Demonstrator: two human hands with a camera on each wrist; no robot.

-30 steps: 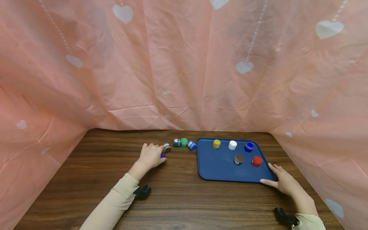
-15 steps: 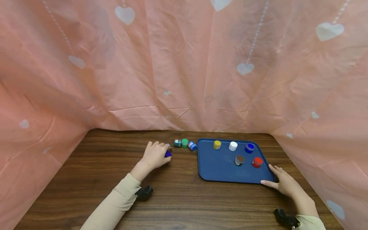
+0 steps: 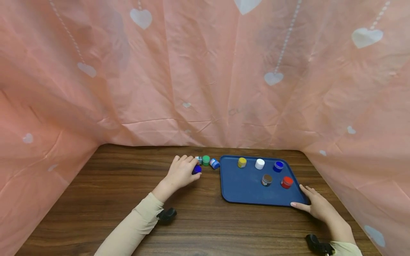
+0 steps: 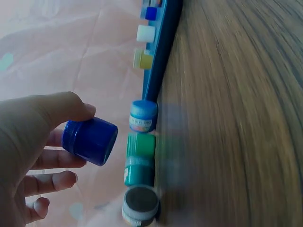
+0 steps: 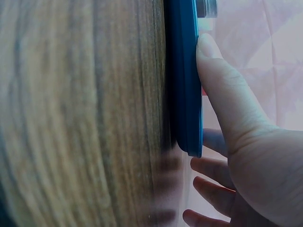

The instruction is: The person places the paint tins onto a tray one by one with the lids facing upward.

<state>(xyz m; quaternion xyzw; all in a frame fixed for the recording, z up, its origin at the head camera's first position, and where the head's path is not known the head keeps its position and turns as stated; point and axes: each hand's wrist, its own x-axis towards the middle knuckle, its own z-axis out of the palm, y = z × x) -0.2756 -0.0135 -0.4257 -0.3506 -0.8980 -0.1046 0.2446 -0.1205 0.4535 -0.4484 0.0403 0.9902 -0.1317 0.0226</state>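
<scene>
My left hand (image 3: 182, 172) pinches a dark blue paint jar (image 4: 91, 141) between thumb and fingers, held up off the table left of the tray. Beyond it in the left wrist view stand a lighter blue jar (image 4: 143, 116), a green jar (image 4: 141, 145), a teal jar (image 4: 139, 171) and a brown-lidded jar (image 4: 141, 202); the hand hides that last one in the head view. My right hand (image 3: 320, 207) rests at the near right corner of the blue tray (image 3: 243, 193), thumb on the rim (image 5: 191, 94) and fingers spread along the side.
On the tray are a yellow jar (image 3: 242, 163), a white jar (image 3: 259, 164), a blue jar (image 3: 278, 166), a brown jar (image 3: 266, 180) and a red jar (image 3: 287, 182). A pink curtain (image 3: 205, 89) hangs behind the wooden table (image 3: 205, 227).
My left hand has moved right with the dark blue jar, passing in front of the brown-lidded jar and now partly covering the teal one. My right hand has stayed at the tray's corner.
</scene>
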